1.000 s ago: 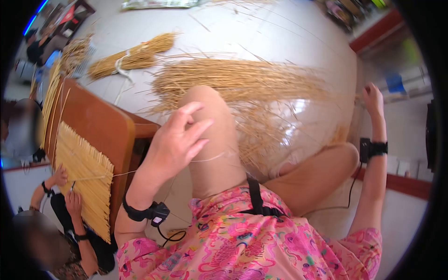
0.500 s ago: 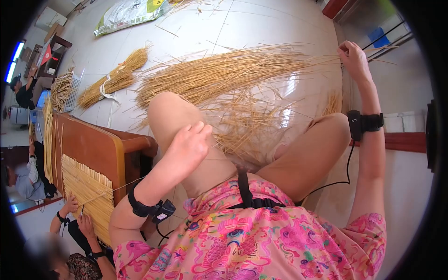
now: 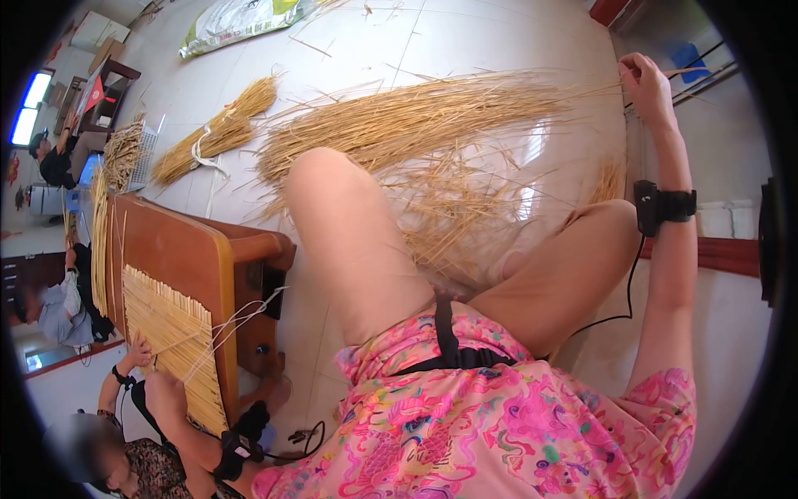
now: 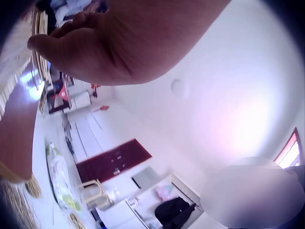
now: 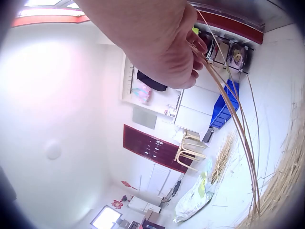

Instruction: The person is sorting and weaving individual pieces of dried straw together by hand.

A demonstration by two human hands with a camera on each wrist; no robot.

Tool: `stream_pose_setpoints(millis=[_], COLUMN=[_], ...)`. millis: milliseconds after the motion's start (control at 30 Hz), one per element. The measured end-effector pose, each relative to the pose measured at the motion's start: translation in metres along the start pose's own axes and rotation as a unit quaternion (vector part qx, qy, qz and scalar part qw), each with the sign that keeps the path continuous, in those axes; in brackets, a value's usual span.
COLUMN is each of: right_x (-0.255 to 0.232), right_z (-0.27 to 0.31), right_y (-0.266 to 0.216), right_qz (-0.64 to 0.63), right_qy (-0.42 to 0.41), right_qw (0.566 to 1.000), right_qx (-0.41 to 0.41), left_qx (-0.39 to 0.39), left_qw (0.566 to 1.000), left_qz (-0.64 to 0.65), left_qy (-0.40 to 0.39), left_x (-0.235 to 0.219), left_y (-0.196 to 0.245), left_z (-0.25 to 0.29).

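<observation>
My right hand (image 3: pixel 644 83) is raised at the far right and pinches a few long straw stalks (image 5: pixel 228 105), which trail down toward the loose straw pile (image 3: pixel 416 125) on the floor. In the right wrist view the right hand (image 5: pixel 167 47) has its fingers curled round their upper ends. My left hand (image 3: pixel 270 389) hangs low beside the wooden bench (image 3: pixel 191 249), close to the white threads (image 3: pixel 229 328). From the left wrist camera, the left hand (image 4: pixel 71 38) has its fingers drawn together; anything between them is hidden. A woven straw mat (image 3: pixel 170 333) lies on the bench.
A tied straw bundle (image 3: pixel 220 133) lies on the tiled floor at the upper left, with a printed sack (image 3: pixel 241 17) beyond it. Another person's hands (image 3: pixel 137 353) work at the mat's near edge. My bare knees fill the middle. A blue crate (image 3: pixel 690 58) stands by the right wall.
My left hand has left my knee and dropped down beside the bench. My right hand has risen a little, still holding the stalks.
</observation>
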State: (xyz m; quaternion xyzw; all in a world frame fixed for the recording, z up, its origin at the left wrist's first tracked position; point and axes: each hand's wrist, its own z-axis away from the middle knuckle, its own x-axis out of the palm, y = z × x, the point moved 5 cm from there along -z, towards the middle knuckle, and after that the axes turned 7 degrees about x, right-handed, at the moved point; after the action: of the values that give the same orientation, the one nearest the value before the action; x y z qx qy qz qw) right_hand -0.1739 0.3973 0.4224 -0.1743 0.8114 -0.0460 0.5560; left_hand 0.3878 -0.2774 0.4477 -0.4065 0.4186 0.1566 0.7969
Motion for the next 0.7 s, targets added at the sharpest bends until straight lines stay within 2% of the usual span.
stream_pose_setpoints(millis=[33,67,100,133,167,200,267,333,367,400,433,467,500,533,567,600,633,700], right_x=[0.002,0.004,0.005,0.005,0.005,0.004,-0.001,-0.001,-0.003,-0.009,-0.003,0.008,0.020,0.037,0.049,0.061,0.070,0.060], right_z=[-0.004,-0.010,-0.014,-0.017,-0.018,-0.018,-0.021,-0.025,-0.028,-0.025,-0.033,-0.043,-0.052,-0.056,-0.059,-0.059,-0.062,-0.062], right_y=[-0.002,-0.006,-0.013,-0.021,-0.029,-0.037,-0.056,-0.058,-0.060,-0.072,-0.065,-0.055,-0.041,-0.019,0.003,0.026,0.049,0.056], right_qz=[0.001,0.011,0.007,0.003,0.002,0.003,0.011,0.028,0.037,-0.011,-0.020,0.000,0.020,0.027,0.071,0.118,0.163,0.176], right_qy=[0.008,0.008,0.016,0.026,0.034,0.042,0.062,0.093,0.108,0.115,0.112,0.105,0.097,0.054,0.079,0.057,0.036,-0.049], right_qw=[1.000,1.000,0.999,0.998,0.996,0.995,0.991,0.988,0.985,0.987,0.986,0.980,0.971,0.977,0.968,0.974,0.975,0.977], right_qx=[-0.009,-0.024,-0.044,-0.064,-0.083,-0.093,-0.114,-0.123,-0.127,-0.115,-0.126,-0.171,-0.215,-0.203,-0.227,-0.185,-0.144,-0.108], left_qx=[0.016,0.091,0.151,0.184,0.174,0.163,0.105,0.206,0.313,0.414,0.410,0.405,0.451,0.496,0.534,0.568,0.581,0.615], left_qw=[0.999,0.988,0.971,0.959,0.966,0.972,0.984,0.939,0.892,0.828,0.823,0.816,0.785,0.751,0.716,0.679,0.662,0.628], left_qz=[-0.004,0.005,0.014,0.018,0.038,0.058,0.131,0.233,0.246,0.253,0.301,0.346,0.340,0.333,0.325,0.318,0.333,0.351], left_qy=[0.037,0.121,0.183,0.213,0.186,0.159,0.057,0.144,0.214,0.281,0.253,0.223,0.254,0.283,0.310,0.338,0.335,0.322], left_x=[0.021,0.042,0.036,0.033,0.035,0.016,-0.028,-0.074,-0.101,-0.127,-0.149,-0.171,-0.194,-0.215,-0.236,-0.255,-0.272,-0.298], left_y=[-0.025,-0.044,-0.038,-0.032,-0.030,-0.009,0.045,0.108,0.139,0.168,0.192,0.215,0.238,0.260,0.283,0.304,0.325,0.364], left_z=[0.002,0.005,0.014,0.020,0.020,0.025,0.023,0.016,0.012,0.013,0.009,0.007,0.007,0.006,0.006,0.005,0.002,-0.005])
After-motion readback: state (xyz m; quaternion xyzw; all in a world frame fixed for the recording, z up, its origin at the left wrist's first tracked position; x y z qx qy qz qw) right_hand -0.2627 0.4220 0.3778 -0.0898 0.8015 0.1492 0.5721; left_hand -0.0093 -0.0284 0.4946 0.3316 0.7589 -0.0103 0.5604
